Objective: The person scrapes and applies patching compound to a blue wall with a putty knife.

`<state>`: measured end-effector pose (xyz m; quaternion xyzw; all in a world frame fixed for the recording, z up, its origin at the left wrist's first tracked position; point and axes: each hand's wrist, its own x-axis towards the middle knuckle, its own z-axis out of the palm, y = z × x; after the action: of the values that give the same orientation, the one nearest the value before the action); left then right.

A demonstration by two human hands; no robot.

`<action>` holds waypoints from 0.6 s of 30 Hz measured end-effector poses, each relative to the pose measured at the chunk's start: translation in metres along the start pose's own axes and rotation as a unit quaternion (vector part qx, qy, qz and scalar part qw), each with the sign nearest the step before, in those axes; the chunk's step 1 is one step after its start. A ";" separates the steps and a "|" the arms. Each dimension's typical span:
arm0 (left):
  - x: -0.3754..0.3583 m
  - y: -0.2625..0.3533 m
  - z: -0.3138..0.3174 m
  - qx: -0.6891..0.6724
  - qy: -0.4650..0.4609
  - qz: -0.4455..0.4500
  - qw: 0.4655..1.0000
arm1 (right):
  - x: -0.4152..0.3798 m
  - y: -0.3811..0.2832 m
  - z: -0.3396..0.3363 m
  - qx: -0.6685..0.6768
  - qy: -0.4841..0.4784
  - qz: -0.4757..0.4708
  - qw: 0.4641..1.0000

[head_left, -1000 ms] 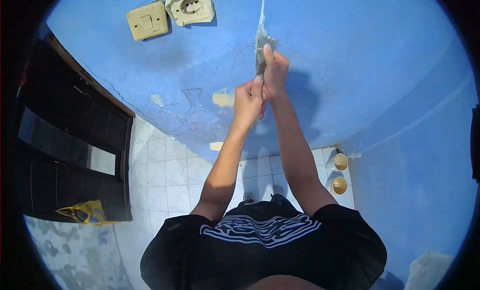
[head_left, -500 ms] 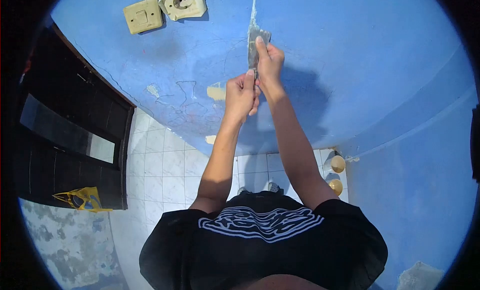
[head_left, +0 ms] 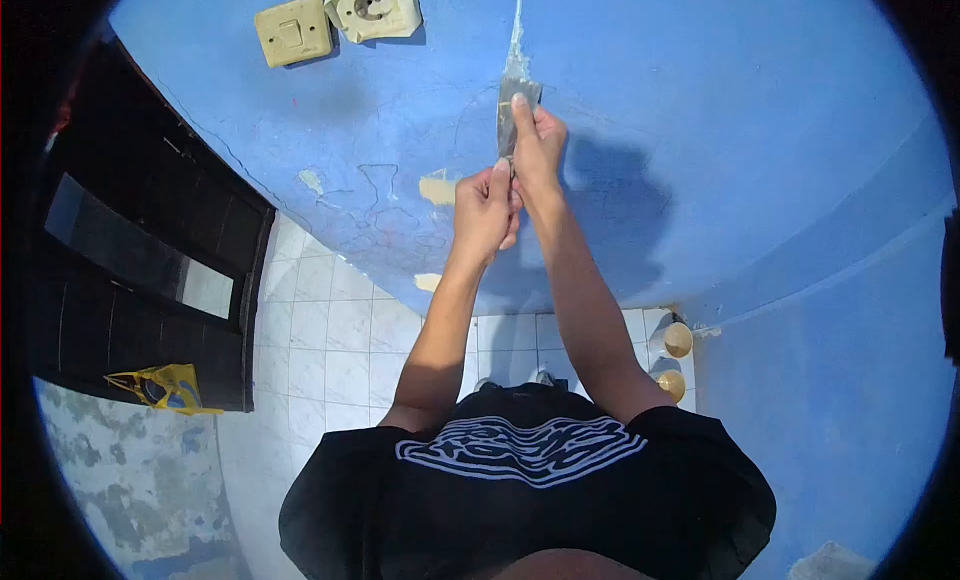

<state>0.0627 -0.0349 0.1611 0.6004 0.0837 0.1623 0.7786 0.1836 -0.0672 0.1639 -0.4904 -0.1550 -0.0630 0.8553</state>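
Observation:
A metal scraper (head_left: 507,125) with a wide flat blade lies against the blue wall (head_left: 720,150), its top edge at the lower end of a scraped, pale vertical crack (head_left: 517,55). My left hand (head_left: 485,210) is closed around the lower end of the scraper, thumb pointing up; the handle is mostly hidden by the fingers. Higher up, my right hand (head_left: 538,150) grips the blade's right side with its thumb laid flat on the metal. Both hands are close together, nearly touching.
A light switch (head_left: 293,32) and a wall socket (head_left: 375,10) are at upper left. Dark wooden doors (head_left: 130,250) stand left, with a yellow plastic bag (head_left: 170,388) near them. Two round containers (head_left: 677,340) sit on the tiled floor (head_left: 345,325) by the right wall.
Both hands and the scraper have moved a little down the wall, leaving more of the pale crack showing above the blade. The view has shifted slightly.

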 end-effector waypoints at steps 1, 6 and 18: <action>-0.003 -0.002 -0.003 0.003 0.004 -0.007 1.000 | -0.003 0.008 -0.002 -0.018 -0.006 -0.003 1.000; 0.008 -0.001 0.006 -0.003 0.014 0.008 1.000 | 0.004 -0.006 0.003 -0.002 -0.030 -0.006 1.000; 0.015 0.021 0.007 0.000 -0.015 0.023 1.000 | 0.016 -0.020 0.006 0.033 -0.037 -0.012 0.999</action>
<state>0.0760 -0.0310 0.1838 0.6043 0.0575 0.1712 0.7760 0.1927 -0.0709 0.1883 -0.4618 -0.1948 -0.0500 0.8639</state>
